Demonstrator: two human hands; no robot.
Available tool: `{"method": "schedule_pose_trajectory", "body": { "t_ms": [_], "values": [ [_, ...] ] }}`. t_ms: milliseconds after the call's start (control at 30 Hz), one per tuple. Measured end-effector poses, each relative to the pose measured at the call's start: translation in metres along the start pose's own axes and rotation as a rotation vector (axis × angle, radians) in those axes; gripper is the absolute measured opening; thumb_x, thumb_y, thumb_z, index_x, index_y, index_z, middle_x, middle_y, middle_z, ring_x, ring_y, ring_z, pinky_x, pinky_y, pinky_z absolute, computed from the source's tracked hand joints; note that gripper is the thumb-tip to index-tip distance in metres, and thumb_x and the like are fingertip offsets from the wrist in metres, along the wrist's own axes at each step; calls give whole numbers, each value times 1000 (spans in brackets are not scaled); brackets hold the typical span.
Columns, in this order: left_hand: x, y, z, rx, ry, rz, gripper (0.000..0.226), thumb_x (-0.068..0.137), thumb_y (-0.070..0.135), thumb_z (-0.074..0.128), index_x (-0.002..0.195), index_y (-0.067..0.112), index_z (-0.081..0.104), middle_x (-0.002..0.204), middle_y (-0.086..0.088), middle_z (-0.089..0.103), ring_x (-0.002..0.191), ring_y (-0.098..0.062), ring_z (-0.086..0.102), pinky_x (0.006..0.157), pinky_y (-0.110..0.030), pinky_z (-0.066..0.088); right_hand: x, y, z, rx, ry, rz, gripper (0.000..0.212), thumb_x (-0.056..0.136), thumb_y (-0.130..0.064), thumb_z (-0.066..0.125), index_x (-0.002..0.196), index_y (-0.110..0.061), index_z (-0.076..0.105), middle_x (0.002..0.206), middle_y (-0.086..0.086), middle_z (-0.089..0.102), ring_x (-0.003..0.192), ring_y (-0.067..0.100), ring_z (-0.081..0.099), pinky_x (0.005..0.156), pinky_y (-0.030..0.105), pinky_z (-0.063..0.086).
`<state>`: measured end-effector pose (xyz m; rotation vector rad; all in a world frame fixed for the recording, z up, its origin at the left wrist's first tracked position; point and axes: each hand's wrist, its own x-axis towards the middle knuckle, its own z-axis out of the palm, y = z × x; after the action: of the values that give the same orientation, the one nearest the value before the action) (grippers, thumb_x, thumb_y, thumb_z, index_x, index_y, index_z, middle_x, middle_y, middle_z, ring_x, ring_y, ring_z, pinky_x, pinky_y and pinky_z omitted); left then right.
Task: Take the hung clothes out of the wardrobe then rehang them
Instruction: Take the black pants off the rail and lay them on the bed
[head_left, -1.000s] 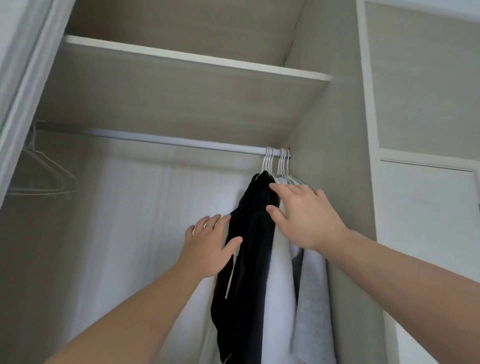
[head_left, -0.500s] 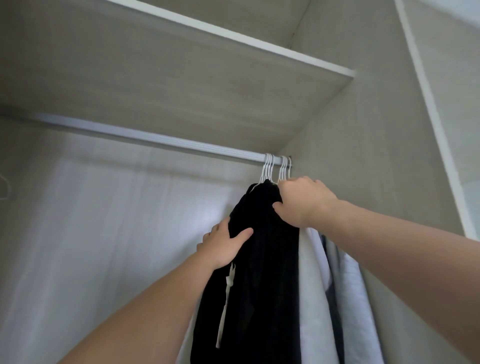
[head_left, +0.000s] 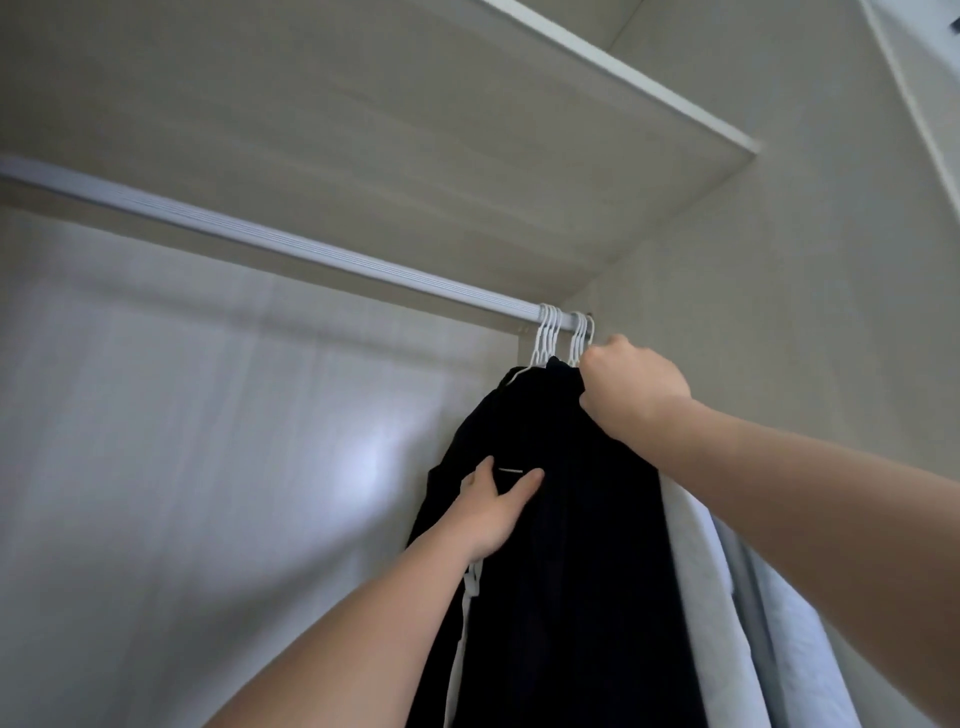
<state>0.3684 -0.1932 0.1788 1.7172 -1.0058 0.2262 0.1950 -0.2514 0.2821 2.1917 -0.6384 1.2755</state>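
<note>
A black garment (head_left: 571, 545) hangs from white wire hangers (head_left: 549, 335) at the right end of the white rail (head_left: 291, 248). Behind it hang a white garment (head_left: 696, 597) and a pale grey one (head_left: 800, 649), on more white hangers (head_left: 579, 338). My right hand (head_left: 631, 387) is closed around the top of the black garment just under the hooks. My left hand (head_left: 493, 506) presses on the black cloth lower down, thumb spread, fingers half hidden behind a fold. A white drawstring (head_left: 470, 597) dangles below it.
The underside of a wooden shelf (head_left: 415, 130) runs close above the rail. The wardrobe's right side wall (head_left: 805, 312) stands right beside the hangers. The rail to the left carries nothing in view, with the pale back panel (head_left: 182, 467) behind.
My view has moved closer and tilted up. My right hand went from flat on the clothes to gripping the black garment's top. My left hand moved onto the black cloth.
</note>
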Motion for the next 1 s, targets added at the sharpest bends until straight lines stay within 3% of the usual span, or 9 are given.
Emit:
{"method": "schedule_pose_trajectory", "body": {
  "t_ms": [133,300,400,500,667,767,1000],
  "values": [
    [3,-4,-6,-35,4,19,96,87,73,48,159,24,8,165,-2,14,148,-23,25,116,-36,25,6,-7,4,21,94,-8,20,91,-1,45,108,-2,57,111,15,53,100,35,57,68,36,39],
    [3,-6,-13,-26,29,40,98,86,74,48,159,25,6,165,-1,9,149,-24,21,117,-38,23,10,-16,2,128,153,2,27,92,-4,43,118,-1,51,115,15,49,92,39,59,64,37,34],
    [4,-3,-20,-24,83,75,98,84,76,48,159,28,8,165,2,9,149,-25,21,119,-43,24,13,-19,-2,205,197,9,22,92,-7,43,113,-3,49,100,10,42,81,38,53,64,39,34],
    [-1,3,-28,53,204,150,90,87,75,43,158,27,13,163,3,14,147,-24,25,118,-44,26,9,-19,-7,286,233,-14,4,91,-9,44,95,-9,42,93,6,38,78,37,48,65,38,34],
    [-24,8,-36,151,422,338,61,99,57,36,151,25,33,154,2,35,139,-20,33,111,-38,32,-21,4,-13,420,276,-7,5,88,-13,44,90,-8,46,95,9,50,83,39,51,73,45,47],
    [-37,11,-38,202,556,428,47,102,47,38,140,20,46,142,-2,48,129,-24,43,105,-39,38,-48,25,-20,454,302,-9,5,88,-16,45,89,-11,48,93,6,53,86,36,53,76,44,48],
    [-69,44,-17,282,673,569,55,96,49,27,137,20,50,144,0,48,134,-24,39,107,-42,34,-119,81,-52,458,345,-20,3,89,-14,49,89,-16,51,85,-2,53,80,21,50,71,34,39]
  ]
}}
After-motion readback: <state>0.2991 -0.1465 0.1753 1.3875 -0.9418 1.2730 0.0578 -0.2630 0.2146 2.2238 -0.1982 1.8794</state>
